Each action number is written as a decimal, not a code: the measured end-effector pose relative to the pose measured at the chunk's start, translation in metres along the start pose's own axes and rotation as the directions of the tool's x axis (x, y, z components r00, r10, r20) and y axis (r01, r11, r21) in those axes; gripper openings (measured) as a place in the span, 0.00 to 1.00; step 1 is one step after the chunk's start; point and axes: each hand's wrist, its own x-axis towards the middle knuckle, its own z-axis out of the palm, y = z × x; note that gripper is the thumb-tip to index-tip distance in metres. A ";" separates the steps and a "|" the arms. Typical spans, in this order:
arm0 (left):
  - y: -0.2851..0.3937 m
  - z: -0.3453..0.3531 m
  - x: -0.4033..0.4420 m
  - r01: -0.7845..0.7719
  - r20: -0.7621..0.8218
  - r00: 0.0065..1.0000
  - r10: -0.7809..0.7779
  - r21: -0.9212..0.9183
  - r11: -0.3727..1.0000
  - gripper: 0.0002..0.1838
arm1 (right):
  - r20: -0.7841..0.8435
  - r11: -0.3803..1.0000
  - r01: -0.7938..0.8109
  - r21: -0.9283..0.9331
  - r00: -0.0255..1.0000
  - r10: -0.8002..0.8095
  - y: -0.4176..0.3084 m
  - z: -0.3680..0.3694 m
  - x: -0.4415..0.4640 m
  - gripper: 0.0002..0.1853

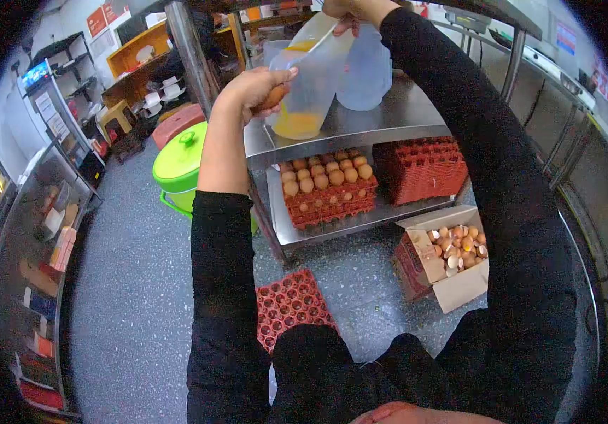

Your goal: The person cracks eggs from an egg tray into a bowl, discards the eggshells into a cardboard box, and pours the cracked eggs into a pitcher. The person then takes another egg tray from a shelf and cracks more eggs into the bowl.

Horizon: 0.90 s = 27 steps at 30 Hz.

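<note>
My left hand is closed around a brown egg, beside a clear plastic jug with yellow liquid egg at its bottom. At the top of the view my right hand grips a tilted translucent jug, its mouth leaning left over the first jug, with yellow liquid near its lip. Another translucent jug stands just right of them on the steel table. On the shelf below, brown eggs fill the top of stacked red trays.
Red empty trays are stacked on the lower shelf. A cardboard box of eggshells and a red egg tray lie on the floor. A green-lidded bucket stands left of the table. A metal table leg rises beside my left hand.
</note>
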 end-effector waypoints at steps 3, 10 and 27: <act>-0.001 -0.002 0.000 0.051 -0.017 0.999 -0.051 -0.022 0.998 0.19 | -0.036 0.979 -0.184 -0.085 0.983 0.181 -0.025 -0.013 0.017 0.10; -0.015 -0.003 -0.002 0.076 -0.058 0.995 -0.085 -0.142 0.987 0.20 | -0.133 0.914 -0.356 -0.195 0.933 0.335 -0.055 -0.019 0.058 0.10; -0.051 0.001 0.013 -0.092 -0.140 0.988 0.064 -0.204 0.975 0.19 | -0.667 0.985 -0.170 0.025 0.731 0.143 -0.065 -0.004 -0.008 0.11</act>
